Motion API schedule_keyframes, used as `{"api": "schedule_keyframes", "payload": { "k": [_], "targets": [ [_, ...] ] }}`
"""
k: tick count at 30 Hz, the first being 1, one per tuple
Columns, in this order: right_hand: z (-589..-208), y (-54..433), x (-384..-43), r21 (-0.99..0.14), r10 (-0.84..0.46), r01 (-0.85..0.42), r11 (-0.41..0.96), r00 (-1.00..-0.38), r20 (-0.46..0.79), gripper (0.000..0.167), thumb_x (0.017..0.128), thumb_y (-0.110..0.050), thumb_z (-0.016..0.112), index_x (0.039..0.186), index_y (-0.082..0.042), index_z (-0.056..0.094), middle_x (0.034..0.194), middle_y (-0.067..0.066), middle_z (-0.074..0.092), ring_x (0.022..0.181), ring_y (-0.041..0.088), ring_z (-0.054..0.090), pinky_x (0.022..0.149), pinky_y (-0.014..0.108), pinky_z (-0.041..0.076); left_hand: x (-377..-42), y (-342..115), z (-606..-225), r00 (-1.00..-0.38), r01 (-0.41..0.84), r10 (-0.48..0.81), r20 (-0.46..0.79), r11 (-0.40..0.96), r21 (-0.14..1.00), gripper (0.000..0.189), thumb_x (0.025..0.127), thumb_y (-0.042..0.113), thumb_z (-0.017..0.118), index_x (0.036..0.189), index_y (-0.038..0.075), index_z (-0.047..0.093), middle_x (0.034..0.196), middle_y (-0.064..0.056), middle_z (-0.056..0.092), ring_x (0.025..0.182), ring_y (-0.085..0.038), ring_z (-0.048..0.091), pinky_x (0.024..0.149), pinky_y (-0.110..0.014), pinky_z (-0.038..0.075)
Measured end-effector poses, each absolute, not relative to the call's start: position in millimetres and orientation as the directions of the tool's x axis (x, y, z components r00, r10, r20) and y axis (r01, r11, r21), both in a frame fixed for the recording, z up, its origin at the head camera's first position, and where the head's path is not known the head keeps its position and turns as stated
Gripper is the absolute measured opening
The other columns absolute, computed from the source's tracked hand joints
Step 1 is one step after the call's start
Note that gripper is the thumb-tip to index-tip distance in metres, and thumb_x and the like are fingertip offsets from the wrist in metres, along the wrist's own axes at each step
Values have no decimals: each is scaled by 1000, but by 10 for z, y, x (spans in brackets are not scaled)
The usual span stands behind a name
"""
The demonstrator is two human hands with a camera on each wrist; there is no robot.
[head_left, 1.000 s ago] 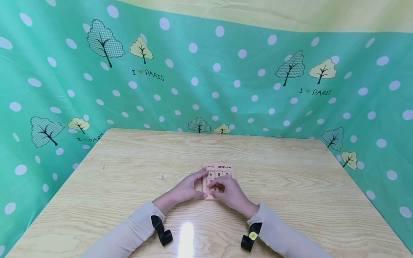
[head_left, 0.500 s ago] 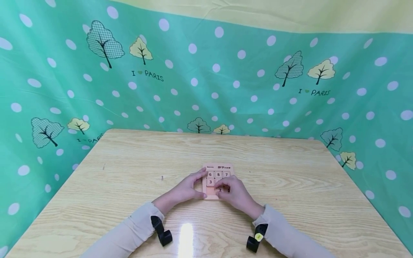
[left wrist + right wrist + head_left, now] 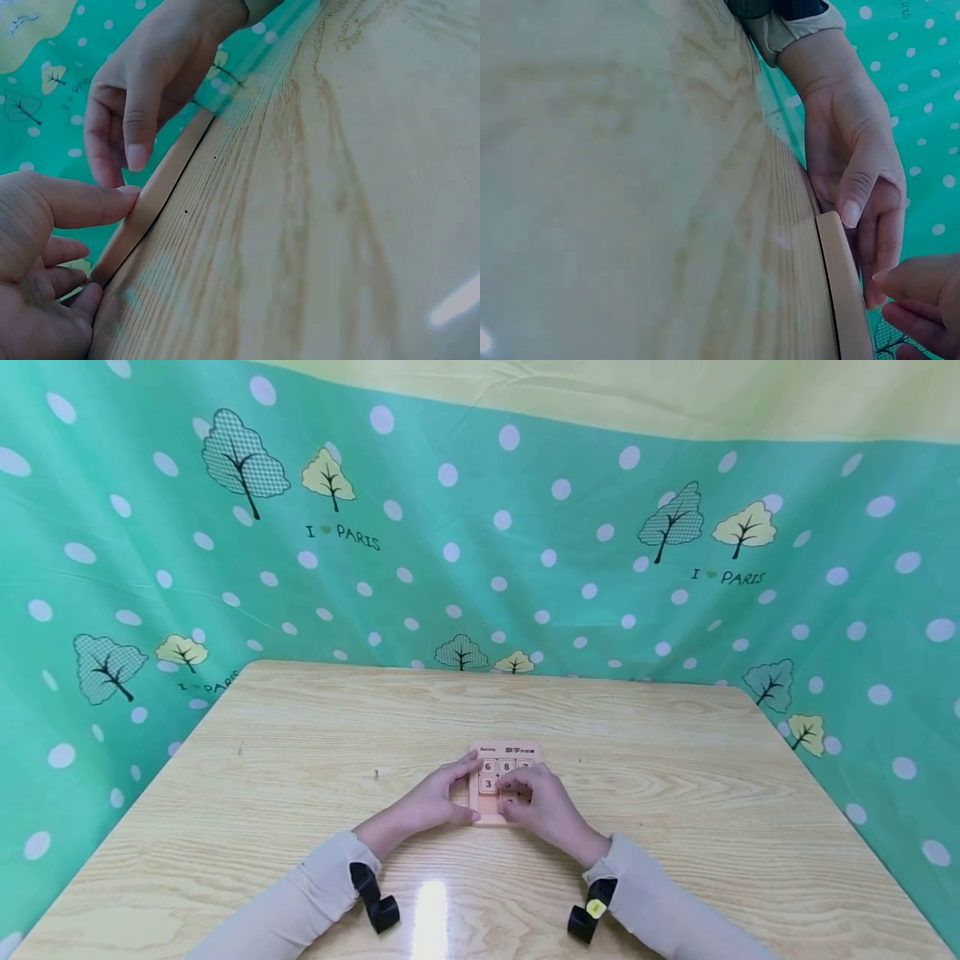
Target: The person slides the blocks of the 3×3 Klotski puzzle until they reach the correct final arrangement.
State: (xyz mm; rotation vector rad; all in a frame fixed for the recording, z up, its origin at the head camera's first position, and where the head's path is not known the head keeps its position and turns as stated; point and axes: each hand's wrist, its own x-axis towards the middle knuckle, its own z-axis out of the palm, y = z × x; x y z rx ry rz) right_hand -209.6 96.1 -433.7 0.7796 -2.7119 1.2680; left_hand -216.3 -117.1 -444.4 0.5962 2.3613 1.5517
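Observation:
A pink number sliding puzzle [image 3: 490, 819] lies on the table, with tiles 6, 8 and 3 showing; other tiles are partly covered. My left hand [image 3: 437, 795] grips its left side, fingers at the upper edge and thumb at the near corner. Over the lower middle of the puzzle, my right hand [image 3: 545, 804] has its curled index finger and thumb around a number tile [image 3: 511, 800]. The lower left slot is bare. From the side, the left wrist view has my left hand [image 3: 45, 240] on the frame and my right hand [image 3: 146, 82] above it.
The wooden table [image 3: 337, 710] surrounds the puzzle. Behind it hangs a green dotted curtain [image 3: 420, 593] with printed trees. Black wrist camera mounts [image 3: 372, 893] sit on both forearms, low over the table.
My right hand has shifted slightly right and then a touch back, and the tile under it has slid right, baring the lower left slot. My left hand stays on the frame.

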Motion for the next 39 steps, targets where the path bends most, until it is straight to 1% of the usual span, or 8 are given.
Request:
{"api": "schedule_keyframes", "payload": {
  "k": [8, 17, 21, 28, 39],
  "targets": [
    [-4302, 891, -2176, -674, -427, -494, 549, -859, 282, 23, 76, -2, 72, 98, -6, 71, 98, 3, 69, 92, 20, 54, 80, 34, 45, -2169, -1175, -4447, -881, 191, 473, 6, 344, 919, 81, 72, 4, 76, 143, 0, 37, 155, -12, 20, 142, -33, 17, 115, -48, 13],
    [-4296, 860, -2247, -628, -446, -516, 583, -849, 283, 19, 77, -2, 71, 95, -6, 72, 97, 3, 71, 88, 18, 53, 77, 31, 42, -2166, -1172, -4440, -880, 204, 474, 15, 349, 915, 81, 72, 5, 77, 142, 0, 37, 155, -13, 21, 142, -33, 16, 115, -48, 13],
    [-4294, 854, -2266, -626, -451, -513, 588, -850, 272, 19, 77, -2, 73, 96, -5, 72, 99, 5, 71, 90, 19, 54, 79, 33, 43, -2166, -1172, -4439, -880, 197, 475, 12, 343, 919, 81, 72, 5, 77, 142, 0, 37, 155, -13, 20, 142, -33, 17, 115, -47, 14],
    [-4271, 828, -2272, -651, -432, -455, 608, -877, 210, 24, 77, -5, 75, 101, -7, 71, 102, 3, 70, 98, 19, 53, 87, 37, 43, -2165, -1174, -4440, -882, 193, 472, 11, 339, 921, 81, 72, 6, 77, 142, 0, 37, 155, -12, 20, 142, -33, 16, 115, -48, 13],
    [-4280, 815, -2283, -655, -422, -442, 613, -884, 201, 22, 77, -5, 75, 99, -9, 72, 99, 1, 70, 95, 16, 52, 83, 34, 43, -2171, -1170, -4438, -877, 198, 480, 15, 333, 922, 80, 73, 3, 76, 142, -1, 37, 155, -13, 20, 142, -33, 16, 115, -47, 14]
  ]
}}
